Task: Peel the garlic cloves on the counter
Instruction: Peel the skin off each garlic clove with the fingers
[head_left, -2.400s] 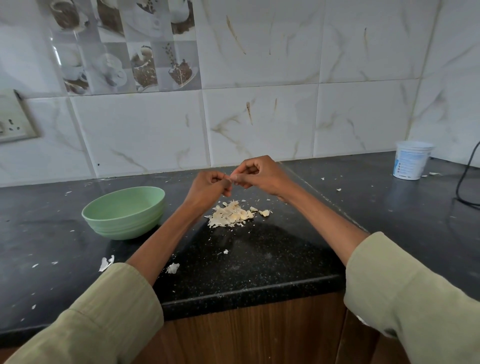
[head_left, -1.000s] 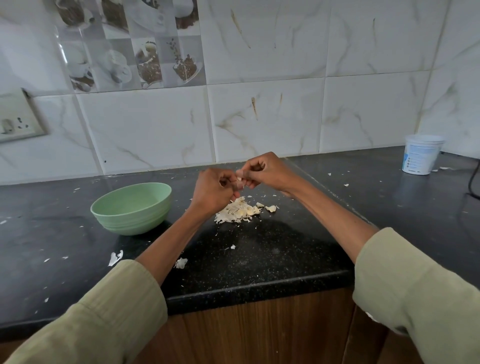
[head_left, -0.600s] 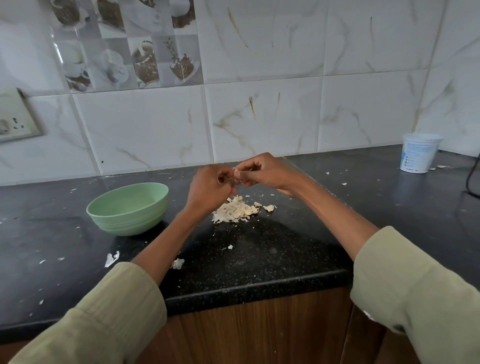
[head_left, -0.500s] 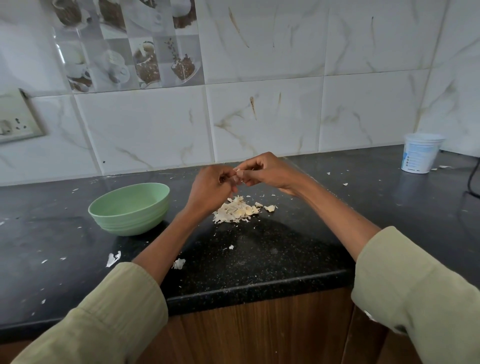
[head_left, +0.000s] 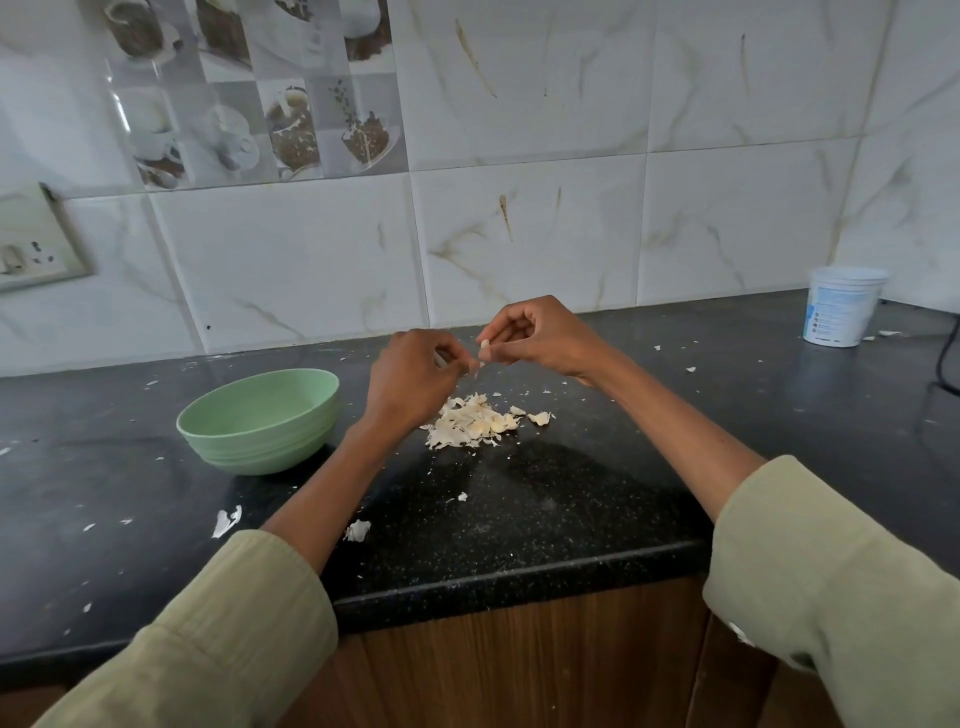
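Your right hand (head_left: 540, 338) pinches a small clove (head_left: 486, 344) between thumb and fingertips; your left hand (head_left: 410, 376), fingers curled, appears to pinch its skin. Below both hands lies a pile (head_left: 475, 421) of peelings, so peeling looks well advanced. The bowl (head_left: 260, 418), left of your left hand, hides its contents; unpeeled cloves cannot be distinguished in the pile.

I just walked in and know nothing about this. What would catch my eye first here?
Two hands meet in mid-air above the black counter: the right hand pinches a small garlic clove, and the left hand picks at it. Right beneath them lies a pale pile of garlic skins. To the left of the pile sits a green bowl, and a white plastic tub stands far right by the tiled wall.
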